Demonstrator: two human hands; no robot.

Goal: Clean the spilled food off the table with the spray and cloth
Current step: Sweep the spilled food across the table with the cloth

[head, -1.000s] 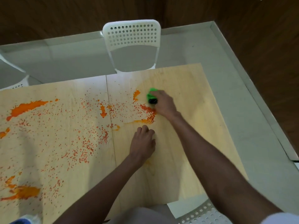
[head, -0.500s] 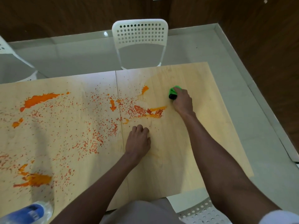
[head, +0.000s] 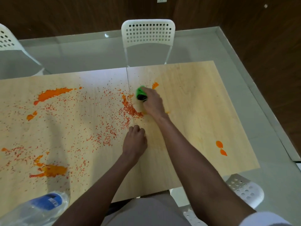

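Light wooden table [head: 195, 101] bears scattered orange spilled food [head: 53, 93], green cloth [head: 140, 93], plastic bottle [head: 37, 207]

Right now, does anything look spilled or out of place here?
Yes. Orange spilled food covers the table, mostly left of the right hand wiping with the green cloth. A clear bottle lies on its side at the near-left edge.

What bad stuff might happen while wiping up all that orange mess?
The small green cloth in the right hand may just smear the heaped crumbs around. The left hand rests beside the crumbs and could get dirty. The orange blobs near the table's right edge might be forgotten.
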